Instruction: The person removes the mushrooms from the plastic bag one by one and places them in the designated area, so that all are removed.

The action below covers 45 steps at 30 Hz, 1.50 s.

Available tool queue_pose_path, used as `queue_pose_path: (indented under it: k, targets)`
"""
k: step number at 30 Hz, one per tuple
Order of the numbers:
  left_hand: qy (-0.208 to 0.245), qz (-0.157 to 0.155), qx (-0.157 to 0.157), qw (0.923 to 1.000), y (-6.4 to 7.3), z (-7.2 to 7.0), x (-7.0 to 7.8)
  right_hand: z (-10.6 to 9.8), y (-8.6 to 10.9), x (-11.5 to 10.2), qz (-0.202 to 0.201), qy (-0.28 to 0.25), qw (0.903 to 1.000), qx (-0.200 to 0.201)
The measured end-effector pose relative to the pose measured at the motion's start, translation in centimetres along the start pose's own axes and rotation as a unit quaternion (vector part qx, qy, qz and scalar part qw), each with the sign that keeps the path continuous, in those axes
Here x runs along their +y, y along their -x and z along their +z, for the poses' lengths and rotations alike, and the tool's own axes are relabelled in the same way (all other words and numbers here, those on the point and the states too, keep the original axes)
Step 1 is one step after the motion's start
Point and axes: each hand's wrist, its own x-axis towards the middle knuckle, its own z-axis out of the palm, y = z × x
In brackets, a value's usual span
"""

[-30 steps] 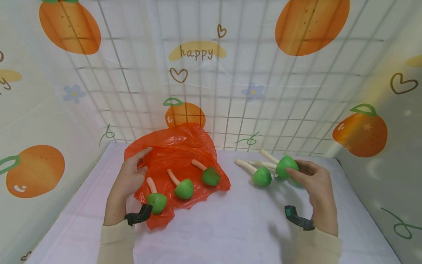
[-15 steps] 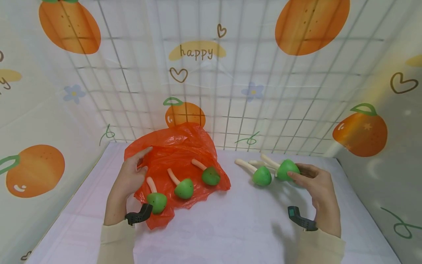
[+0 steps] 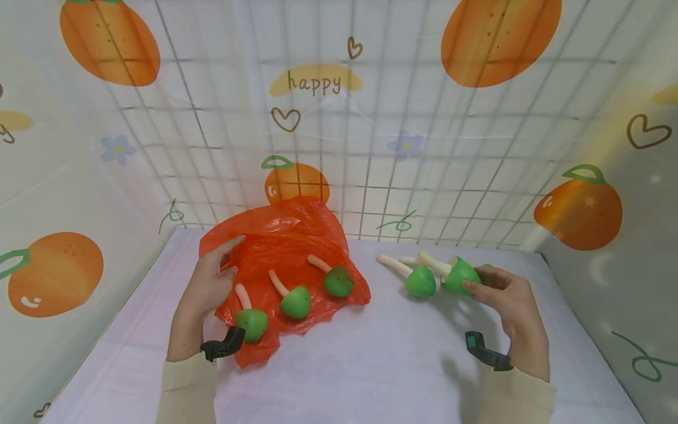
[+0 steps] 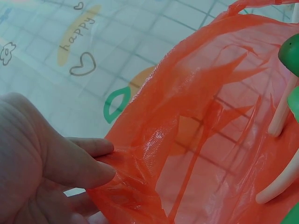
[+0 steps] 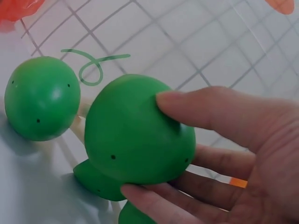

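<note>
My left hand pinches the edge of a red plastic bag, thumb against fingers in the left wrist view. Three toy mushrooms with green caps and pale stems lie on the bag: a left one, a middle one and a right one. To the right, my right hand holds another green mushroom by its cap, thumb on top and fingers below. Beside it lies a separate mushroom. Further green caps show partly behind the held one; their stems are mostly hidden.
A white-covered table carries everything. Behind it stands a pale printed curtain with oranges and grid lines, and similar sheets rise at both sides. Each wrist wears a dark band, such as the right band.
My right hand has shifted slightly to the right and lowered the held mushroom, so its stem sits lower. The left hand and the bag have stayed put.
</note>
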Motion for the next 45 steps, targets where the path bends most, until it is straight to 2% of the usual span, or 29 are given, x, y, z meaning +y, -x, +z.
queue_pose_path:
  k: [8,15,22,37,45]
  targets:
    - [-0.008,0.006,0.002,1.0000,0.0,-0.1,0.0,-0.5,0.0,0.5,0.000,0.023,0.9993,-0.029]
    - [-0.007,-0.002,0.002,1.0000,0.0,-0.1,0.0,-0.7,0.0,1.0,-0.028,0.036,0.9978,-0.047]
    - [-0.008,0.000,0.002,1.0000,0.1,-0.2,0.0,-0.6,-0.2,1.4,-0.019,0.043,0.9969,-0.064]
    - [-0.003,0.000,0.003,1.0000,0.1,-0.1,0.1,0.4,-0.9,2.6,0.005,0.033,0.9964,-0.078]
    - [-0.004,0.005,0.003,1.0000,0.1,-0.1,0.1,0.7,-1.1,2.9,-0.021,0.050,0.9958,-0.074]
